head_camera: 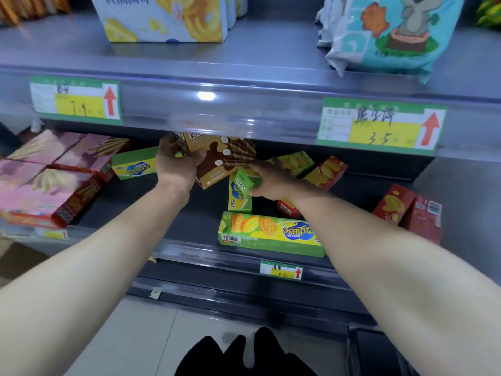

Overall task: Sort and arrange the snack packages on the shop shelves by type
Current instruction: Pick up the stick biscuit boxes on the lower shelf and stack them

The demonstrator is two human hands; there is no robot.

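Nearest my view, two bare forearms reach up from the lower corners toward the grey metal lower shelf (pixel 200 221). My reference is the long green cardboard cracker box (pixel 271 236) lying flat along that shelf's front lip.

Findings:
- The left hand (pixel 176 164), behind and to the left of the reference box, is clasped round one end of a brown cardboard wafer box (pixel 225 158) printed with chocolate swirls. That box is held tilted, and its upper edge is hidden by the price rail above.
- The right hand (pixel 273 183), directly behind the reference box, curls its fingers round the top end of a second green cracker box (pixel 240 194). This one stands on end just behind the reference box.
- Red cardboard cracker boxes (pixel 328 172) lie scattered behind and to the right of the reference box.
- A third green box (pixel 135 164) lies far to its left, beside a stack of pink biscuit-stick boxes (pixel 54 180).

Assessment: the step in hand looks like separating the lone brown box from the mixed green and red ones.

To do it well, I would:
- Draw the brown box out low, under the price rail, so it does not snag.
- Keep the right hand steady on the upright green box so it does not topple onto the red ones.
- Lay that green box flat against the reference box, faces matching.
- Bring the third green box across to join them, leaving the red boxes grouped on the right.
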